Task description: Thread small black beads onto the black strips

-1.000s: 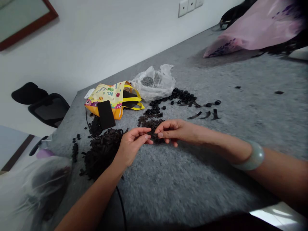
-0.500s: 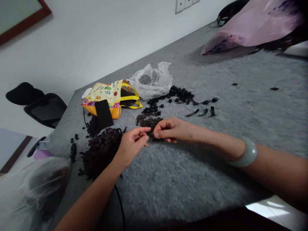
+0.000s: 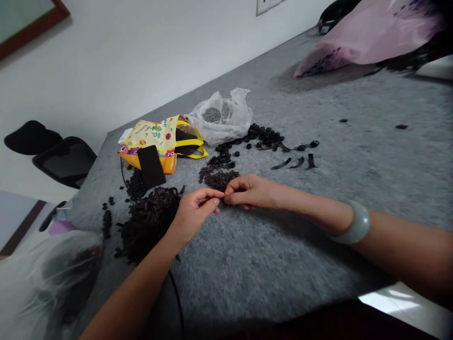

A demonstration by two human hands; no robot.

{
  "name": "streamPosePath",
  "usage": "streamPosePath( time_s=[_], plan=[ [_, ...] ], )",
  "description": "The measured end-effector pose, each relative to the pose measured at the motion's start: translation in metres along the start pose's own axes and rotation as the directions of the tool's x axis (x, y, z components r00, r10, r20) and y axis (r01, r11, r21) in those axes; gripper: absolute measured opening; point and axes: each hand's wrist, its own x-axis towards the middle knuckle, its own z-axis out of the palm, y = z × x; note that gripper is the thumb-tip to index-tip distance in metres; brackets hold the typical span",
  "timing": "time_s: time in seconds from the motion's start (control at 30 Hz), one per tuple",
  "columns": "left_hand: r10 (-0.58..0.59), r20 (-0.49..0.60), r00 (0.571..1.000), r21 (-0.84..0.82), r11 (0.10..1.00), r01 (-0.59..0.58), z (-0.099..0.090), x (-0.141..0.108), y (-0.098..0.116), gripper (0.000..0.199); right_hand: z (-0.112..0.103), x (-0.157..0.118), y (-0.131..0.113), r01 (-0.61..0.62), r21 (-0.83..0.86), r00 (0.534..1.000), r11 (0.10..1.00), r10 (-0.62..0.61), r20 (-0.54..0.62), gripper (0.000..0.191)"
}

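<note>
Your R hand has thumb & index pressed together at the tips; if a piece is b/w them, it's too small to see, so its axis can't be told. Your L hand has its index straight out to the R, tip at the R fingertips, thumb a bit apart from it. Chips lie heaped just beyond those fingertips, pointing every which way. Strips pile up L of your L hand, the heap's long axis slanting from near L to far R. Of three loose strips beyond your R forearm, two slant w/ R ends farther off; the third points approx. straight away from you. Discs run from near the chips out to far R.

Edges: table meets the wall at the far side; near edge passes below your R forearm. Room: grey tabletop stretches b/w your hands & that edge; cable runs by your L forearm.
</note>
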Motion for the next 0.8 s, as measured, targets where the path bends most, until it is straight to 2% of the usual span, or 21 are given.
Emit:
streamPosePath(
  time_s=[0.1, 0.2, 0.3, 0.37, 0.43, 0.53, 0.6, 0.63, 0.8],
  plan=[
    [-0.020, 0.009, 1.000, -0.057, 0.998, 0.021, -0.001, 0.001, -0.006, 0.015, -0.004, 0.003, 0.005, -0.039, 0.089, 0.997, 0.995, 0.033, 0.067, 0.020],
    [-0.063, 0.081, 0.995, -0.183, 0.980, 0.077, -0.001, 0.003, -0.012, 0.017, -0.005, 0.006, 0.010, -0.056, 0.181, 0.990, 0.982, 0.031, 0.138, 0.024],
    [-0.089, 0.073, 0.993, -0.233, 0.967, 0.104, 0.000, 0.003, -0.012, 0.016, -0.007, 0.007, 0.011, -0.036, 0.191, 0.990, 0.981, 0.009, 0.142, 0.026],
    [-0.072, 0.020, 0.997, -0.123, 0.990, 0.074, -0.001, 0.000, -0.010, 0.012, -0.011, 0.006, 0.010, -0.005, 0.157, 0.993, 0.988, -0.013, 0.115, 0.025],
    [0.007, 0.019, 1.000, 0.085, 0.996, -0.009, -0.002, -0.004, -0.007, 0.005, -0.019, 0.004, 0.009, 0.038, 0.107, 0.996, 0.994, -0.046, 0.073, 0.022],
    [0.129, 0.222, 0.966, 0.331, 0.922, -0.200, -0.001, -0.014, -0.002, 0.009, -0.034, 0.002, 0.009, 0.091, 0.044, 0.996, 0.995, -0.091, -0.017, 0.020],
    [0.135, 0.365, 0.921, 0.375, 0.884, -0.278, 0.001, -0.020, -0.001, 0.011, -0.040, 0.002, 0.009, 0.101, 0.033, 0.994, 0.994, -0.099, -0.050, 0.021],
    [0.127, 0.399, 0.908, 0.386, 0.875, -0.292, 0.003, -0.022, -0.002, 0.011, -0.041, 0.002, 0.010, 0.101, 0.031, 0.994, 0.994, -0.099, -0.053, 0.021],
    [0.103, 0.383, 0.918, 0.490, 0.820, -0.297, 0.010, -0.026, -0.011, 0.013, -0.036, 0.002, 0.010, 0.086, 0.020, 0.996, 0.996, -0.086, -0.001, 0.022]
  ],
)
